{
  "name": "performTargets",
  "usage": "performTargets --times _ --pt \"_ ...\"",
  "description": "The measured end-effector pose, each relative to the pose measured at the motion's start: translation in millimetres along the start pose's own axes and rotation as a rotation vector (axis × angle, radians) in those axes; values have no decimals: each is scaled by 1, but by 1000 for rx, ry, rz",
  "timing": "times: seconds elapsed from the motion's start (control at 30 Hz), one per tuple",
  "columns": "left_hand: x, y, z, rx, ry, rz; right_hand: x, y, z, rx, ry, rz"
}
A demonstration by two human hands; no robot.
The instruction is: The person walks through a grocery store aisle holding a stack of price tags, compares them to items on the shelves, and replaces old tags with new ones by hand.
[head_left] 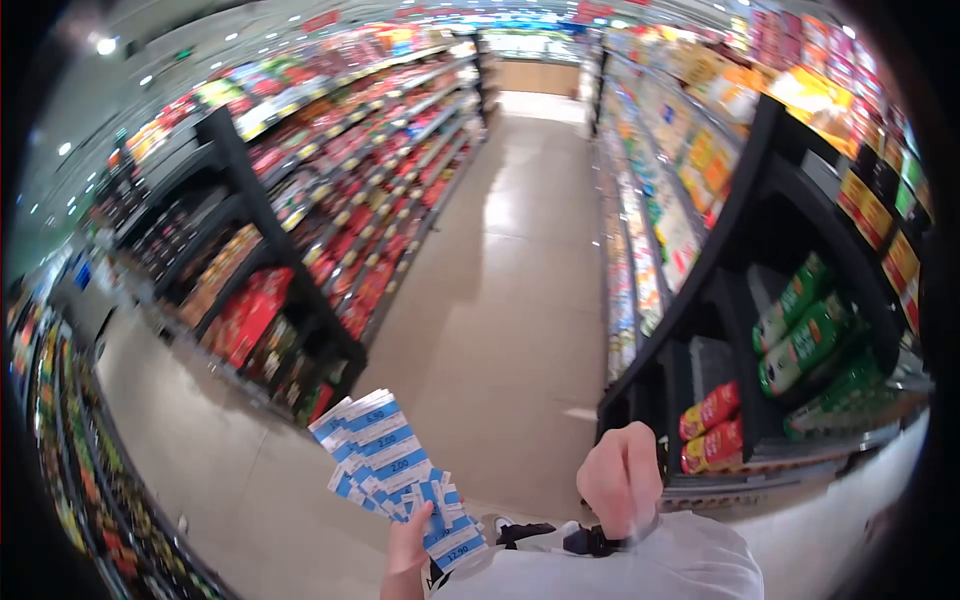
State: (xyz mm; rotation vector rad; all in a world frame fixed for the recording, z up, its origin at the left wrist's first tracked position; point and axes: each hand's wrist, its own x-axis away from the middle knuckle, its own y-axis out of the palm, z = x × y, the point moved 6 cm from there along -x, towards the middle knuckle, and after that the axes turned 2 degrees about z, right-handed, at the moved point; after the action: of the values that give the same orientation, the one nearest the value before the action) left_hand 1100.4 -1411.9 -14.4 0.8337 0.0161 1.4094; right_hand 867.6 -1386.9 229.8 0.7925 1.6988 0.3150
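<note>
My left hand (408, 540) is closed around a fanned stack of blue-and-white price labels (385, 445) at the lower middle of the head view. Printed prices such as 2.00 and 12.90 can be read on some of them. The thumb presses on the labels from the near side. To the right, my right hand (622, 475) is raised in front of my white shirt, its fingers curled in and slightly blurred. Whatever it may hold is hidden. A black band (590, 541) is around that wrist.
A store aisle floor (500, 270) runs straight ahead between a left shelf (390, 190) of red packages and a right shelf (670, 170) of colourful packets. Close on the right, a black end rack (700, 270) holds green bottles (808, 340) and red-yellow packs (712, 428).
</note>
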Motion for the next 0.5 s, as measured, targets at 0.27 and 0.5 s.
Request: performTargets --times 0.27,0.5 --pt "-71 29 29 -31 -130 -173 -11 -38 17 203 -32 356" --pt "-128 -26 126 -77 -17 -98 -98 -79 103 256 22 96"
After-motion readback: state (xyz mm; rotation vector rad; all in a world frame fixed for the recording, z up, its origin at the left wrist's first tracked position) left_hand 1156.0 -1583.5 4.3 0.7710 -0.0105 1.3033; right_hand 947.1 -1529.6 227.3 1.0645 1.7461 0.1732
